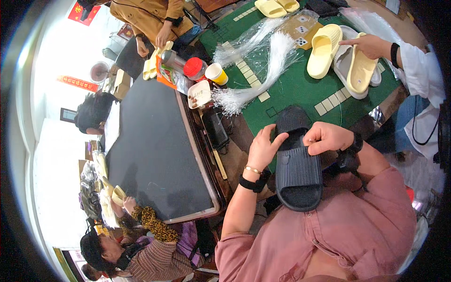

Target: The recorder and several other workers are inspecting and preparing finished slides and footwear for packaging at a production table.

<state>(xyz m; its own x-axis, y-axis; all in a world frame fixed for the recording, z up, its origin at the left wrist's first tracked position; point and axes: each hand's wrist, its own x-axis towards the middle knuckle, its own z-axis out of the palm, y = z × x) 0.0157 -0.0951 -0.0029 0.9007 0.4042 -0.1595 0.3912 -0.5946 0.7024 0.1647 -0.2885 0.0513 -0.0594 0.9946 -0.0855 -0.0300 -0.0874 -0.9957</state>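
Observation:
In front of my chest is a black slide sandal point(299, 174) with a ribbed strap, its toe end toward me. My left hand point(264, 149) grips its left edge, thumb lying over the footbed near the strap. My right hand point(330, 138) is closed at the strap's upper right edge, thumb and finger pinched together; what lies between them is too small to make out. Beyond the sandal, a bundle of thin white plastic strands point(277, 66) lies on the green table point(300, 101).
Yellow slides point(325, 49) lie at the far right under a co-worker's hand point(369, 47). A red-lidded jar point(195, 69), a yellow cup point(216, 74) and a small white tray point(199, 94) stand by the dark table point(150, 150). Other people handle yellow slides at far and near left.

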